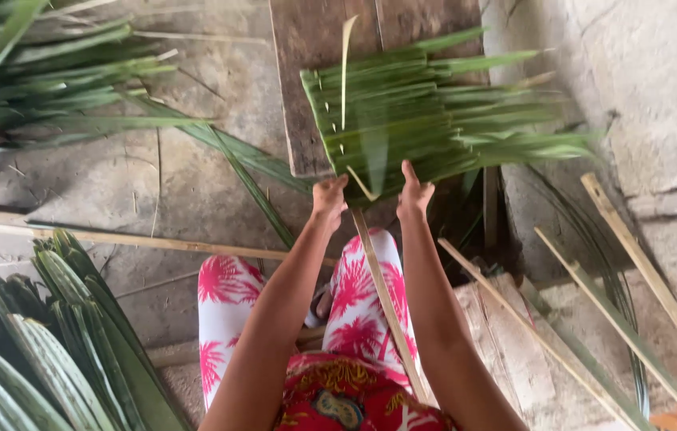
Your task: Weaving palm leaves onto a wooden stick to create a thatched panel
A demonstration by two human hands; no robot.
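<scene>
Just beyond our hands lies the woven palm-leaf panel (402, 120) on a wooden plank (306, 48) — most rows look laced, right-hand leaf tips loose, so we judge it well along. Left hand (329, 199) and right hand (414, 195) both pinch its near edge, fingers curled. One panel, one central stick (386, 303), three bamboo slats (634, 335) right of us — two leaf piles left.

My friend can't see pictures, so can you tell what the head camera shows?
Two bare hands, left hand and right hand, grip the near edge of a panel of green palm leaves lying on a wooden board. A thin stick runs back over pink-patterned trousers. Folded leaves lie at left.
</scene>
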